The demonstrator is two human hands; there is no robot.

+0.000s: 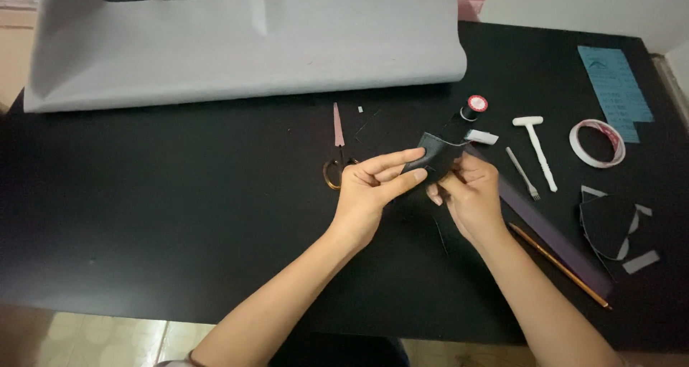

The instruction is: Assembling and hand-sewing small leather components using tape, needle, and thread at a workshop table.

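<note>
Over the middle of the black desk [143,216], both hands pinch one small dark piece [436,154], leather or stiff fabric by the look. Left hand [373,191]: fingers stretched flat along the piece's near edge, thumb under, closed on it. Right hand [470,195]: curled, fingertips clamped on the piece's right side; whether it also holds a needle I cannot tell. Piece is lifted just off the desk, tilted toward the camera.

Doing this well, as I judge it: keep the pinch close to the working edge so the piece stays taut, hold it clear of the desk, keep the wrists low.

Around: scissors [336,152] just left of the left hand, blades pointing away. Thread spool [473,107], black with a red-and-white top, just beyond the piece. White T-shaped tool [538,148] and a small fork-like metal tool [522,173] to the right. Tape roll [597,142] farther right, blue card [616,91] behind it. Dark cut pieces [610,223] with grey edges near the right edge. Long dark strip [552,238] and a pencil [560,265] run diagonally beside the right forearm, close enough to catch an elbow. Big grey sheet [244,48], curled at its near edge, across the back of the desk, well apart from the hands.

Nothing lies between the hands and the piece.
</note>
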